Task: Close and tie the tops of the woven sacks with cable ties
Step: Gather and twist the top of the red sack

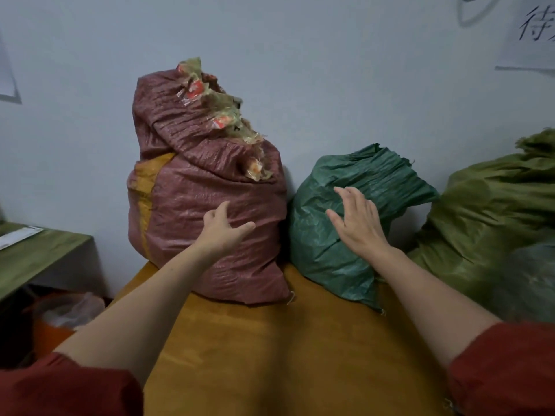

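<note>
Left hand (pixel 225 229) spreads before the red sack (pixel 195 181), right hand (pixel 357 220) spreads over the green sack (pixel 378 175), both hold nothing; wall paper (pixel 528 54) reads handwritten 待, cropped

Bare tabletop (pixel 285 355) in front, a wide lane straight up to the sacks. The red sack (pixel 207 187) stands tall against the wall (pixel 330 70) and blocks the back left. The green sack (pixel 330 250) sits just beside it, touching low down, so there's no way through between them. There's open air above the green sack. An olive sack (pixel 486 220) crowds the right. Left of the red sack, there's a gap beside a low green shelf (pixel 39 253).
</note>
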